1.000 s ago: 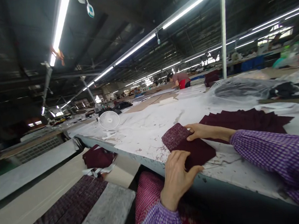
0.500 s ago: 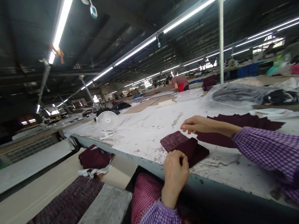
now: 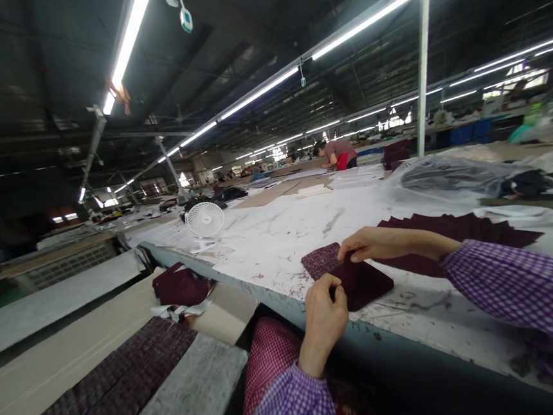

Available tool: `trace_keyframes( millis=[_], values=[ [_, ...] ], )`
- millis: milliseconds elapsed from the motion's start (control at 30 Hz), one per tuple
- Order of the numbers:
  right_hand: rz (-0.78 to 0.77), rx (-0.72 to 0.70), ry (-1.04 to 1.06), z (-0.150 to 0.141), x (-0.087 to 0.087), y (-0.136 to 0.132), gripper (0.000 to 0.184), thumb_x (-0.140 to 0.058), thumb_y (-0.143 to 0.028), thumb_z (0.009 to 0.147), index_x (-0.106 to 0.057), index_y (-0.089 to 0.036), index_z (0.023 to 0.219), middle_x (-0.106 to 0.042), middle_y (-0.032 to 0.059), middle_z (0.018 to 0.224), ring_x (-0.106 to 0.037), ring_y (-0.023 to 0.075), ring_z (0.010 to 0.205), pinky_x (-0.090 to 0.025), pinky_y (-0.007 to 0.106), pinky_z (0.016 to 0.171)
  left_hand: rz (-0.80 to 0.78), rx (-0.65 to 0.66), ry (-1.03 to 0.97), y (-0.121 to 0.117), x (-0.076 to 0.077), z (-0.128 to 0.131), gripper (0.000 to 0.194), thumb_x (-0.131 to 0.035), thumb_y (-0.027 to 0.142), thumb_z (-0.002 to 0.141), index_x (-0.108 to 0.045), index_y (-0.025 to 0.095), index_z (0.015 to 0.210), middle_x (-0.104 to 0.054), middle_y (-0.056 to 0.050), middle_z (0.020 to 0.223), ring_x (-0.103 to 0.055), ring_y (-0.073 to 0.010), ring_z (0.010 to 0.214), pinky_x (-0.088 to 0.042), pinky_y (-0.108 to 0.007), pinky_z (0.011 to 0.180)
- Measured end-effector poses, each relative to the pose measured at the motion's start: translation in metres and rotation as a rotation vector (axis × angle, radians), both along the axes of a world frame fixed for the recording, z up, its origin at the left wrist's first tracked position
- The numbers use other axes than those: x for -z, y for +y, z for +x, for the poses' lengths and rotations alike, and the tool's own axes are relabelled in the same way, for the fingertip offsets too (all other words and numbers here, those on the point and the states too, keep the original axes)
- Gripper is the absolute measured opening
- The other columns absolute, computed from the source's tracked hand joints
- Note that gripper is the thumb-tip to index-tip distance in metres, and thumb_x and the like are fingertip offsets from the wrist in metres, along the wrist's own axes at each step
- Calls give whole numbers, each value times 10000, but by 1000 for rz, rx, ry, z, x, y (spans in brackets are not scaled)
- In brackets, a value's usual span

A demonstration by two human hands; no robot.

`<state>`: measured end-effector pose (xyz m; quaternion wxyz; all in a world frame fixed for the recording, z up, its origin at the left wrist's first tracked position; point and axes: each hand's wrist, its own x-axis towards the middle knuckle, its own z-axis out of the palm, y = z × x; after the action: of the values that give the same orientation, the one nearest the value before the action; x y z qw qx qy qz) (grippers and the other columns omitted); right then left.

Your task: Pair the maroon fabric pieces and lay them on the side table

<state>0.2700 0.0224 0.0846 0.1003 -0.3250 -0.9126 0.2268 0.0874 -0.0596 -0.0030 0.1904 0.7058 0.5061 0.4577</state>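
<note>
pinching 1 maroon pc (image 3: 368, 286) w/ 2 hands (image 3: 325, 313); 1 wht fan (image 3: 205, 220) beyond

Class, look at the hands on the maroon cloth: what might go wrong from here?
The maroon cloth lies near the table's near edge, so a tug from the left hand might pull it over. The fanned maroon pieces lie close to the right sleeve, so a careless sweep of that arm might disturb them.
</note>
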Motion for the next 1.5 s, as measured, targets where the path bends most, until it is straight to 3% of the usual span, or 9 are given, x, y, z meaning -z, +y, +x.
trace_keyframes(
  millis=[433,633,800,933,1033,1133,1267,1400,1500],
  values=[
    [27,136,61,6,-1,3,348,-452,-489,838,-492,-173,698,-478,-1,663,-396,120,607,-321,269,570,-14,-10,-98,6,2,-7,260,-344,264,922,-455,188,699,-471,29,628,-463,-119,621,-333,-240,609],
    [74,146,35,0,0,-3,413,-401,-542,844,-470,-181,655,-489,1,632,-425,126,581,-339,269,550,-14,-38,66,11,-14,3,231,-541,423,838,-542,192,848,-623,-17,804,-573,-162,753,-379,-253,669],
    [243,354,265,-4,-8,-8,465,-309,-512,885,-607,-161,815,-659,80,863,-595,187,800,-435,297,735,-46,-176,230,31,-16,6,363,-436,335,887,-477,183,561,-537,-19,582,-525,-163,641,-308,-266,612],
    [207,299,5,2,6,-6,458,-372,-479,884,-630,-157,686,-665,69,693,-617,186,660,-454,293,666,-68,-126,10,44,-8,-3,446,-405,353,896,-369,176,488,-380,31,477,-370,-106,513,-232,-251,543],
    [305,98,-171,6,35,-5,373,-436,-417,885,-694,-150,850,-694,93,866,-636,219,791,-469,325,742,-105,-61,-194,52,-1,-9,446,-474,362,855,-364,169,468,-324,52,447,-326,-86,491,-236,-233,518],
    [480,8,-177,6,58,-7,386,-438,-396,911,-655,-151,1116,-638,124,1133,-587,253,1029,-437,377,902,-152,-75,-649,61,2,-18,364,-527,380,824,-492,153,541,-436,47,480,-429,-90,513,-336,-207,528],
    [528,-13,-190,6,65,-6,393,-433,-408,926,-655,-151,1123,-635,126,1131,-583,245,1037,-443,385,918,-131,-264,-1303,66,-6,-50,158,-549,260,816,-607,131,745,-619,-6,661,-580,-109,614,-480,-241,629],
    [522,-4,-168,8,64,-4,371,-459,-399,914,-655,-160,1119,-632,121,1124,-584,240,1032,-452,376,913,-28,-473,-1431,59,-18,-90,86,-560,216,809,-600,140,804,-602,10,678,-575,-97,592,-492,-234,602],
    [496,6,-134,7,63,-5,370,-454,-403,909,-659,-164,1103,-629,127,1118,-585,245,1027,-449,384,912,156,-534,-1314,50,-20,-105,189,-552,274,823,-528,151,682,-476,60,564,-484,-70,512,-438,-195,543]
  ],
)
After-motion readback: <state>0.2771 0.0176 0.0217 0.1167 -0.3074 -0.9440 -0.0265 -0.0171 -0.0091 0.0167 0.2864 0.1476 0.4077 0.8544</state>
